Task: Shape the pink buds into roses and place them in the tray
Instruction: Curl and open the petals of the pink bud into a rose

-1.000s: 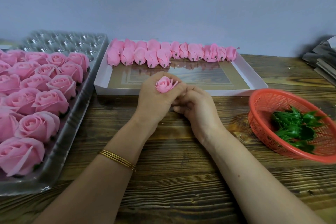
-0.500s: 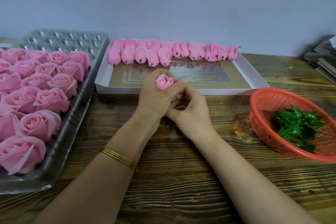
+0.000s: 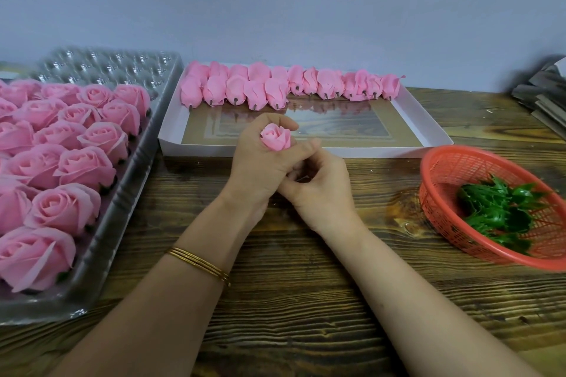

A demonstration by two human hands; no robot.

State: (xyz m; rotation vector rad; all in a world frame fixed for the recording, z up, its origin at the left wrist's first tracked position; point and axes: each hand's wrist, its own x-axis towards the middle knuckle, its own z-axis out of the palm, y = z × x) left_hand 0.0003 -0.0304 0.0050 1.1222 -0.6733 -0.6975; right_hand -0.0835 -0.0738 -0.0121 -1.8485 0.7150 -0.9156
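Dark wood-grain desk [image 3: 306, 315], plain blue-grey wall [image 3: 275, 9]. Bud [image 3: 275, 138] stood upright above the desk, before the white box [image 3: 428, 128], right of the tray [image 3: 101, 242]. Left hand [image 3: 260, 168] fingers curled round it; right hand [image 3: 321, 190] fingers pinched its base. Since a second earlier, the right hand had tucked closer under the left.

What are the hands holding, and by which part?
The left hand grips a pink bud round its base, petals showing above. The right hand curls beneath; its hold is hidden.
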